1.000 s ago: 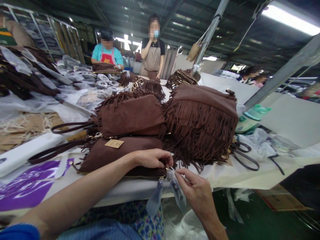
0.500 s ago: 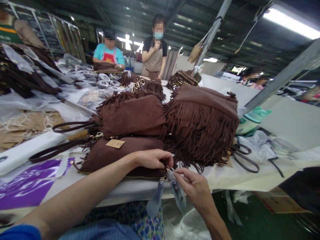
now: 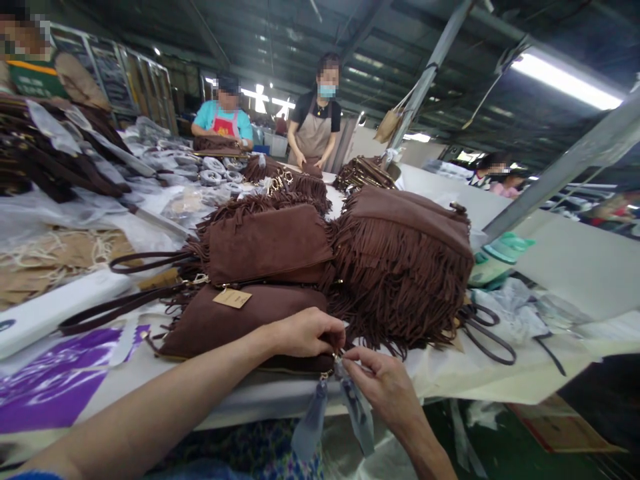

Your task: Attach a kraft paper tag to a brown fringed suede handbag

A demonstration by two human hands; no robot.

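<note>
A brown bag (image 3: pixel 240 320) lies at the table's front edge, a tan tag (image 3: pixel 233 297) on top of it. At its right end, my left hand (image 3: pixel 310 332) pinches a small metal clasp, partly hidden by the fingers. My right hand (image 3: pixel 383 377) is closed on the wrapped upper end of a grey plastic-covered strip (image 3: pixel 359 417), close by the left fingertips. Another wrapped strip (image 3: pixel 310 417) hangs from the bag's metal end, below the left hand. Behind lie another brown bag (image 3: pixel 265 243) and a stack of fringed bags (image 3: pixel 405 267).
Purple plastic packaging (image 3: pixel 55 380) and a white long object (image 3: pixel 60 310) lie at left, near brown paper tags (image 3: pixel 65 260). Wrist straps (image 3: pixel 490 333) and clear plastic (image 3: pixel 515 303) are at right. People stand across the table; a metal post (image 3: pixel 560 163) slants at right.
The view has tilted up slightly, so the table sits lower. The person in the brown apron has lowered a hand from the face to the table. My hands keep nearly the same hold.
</note>
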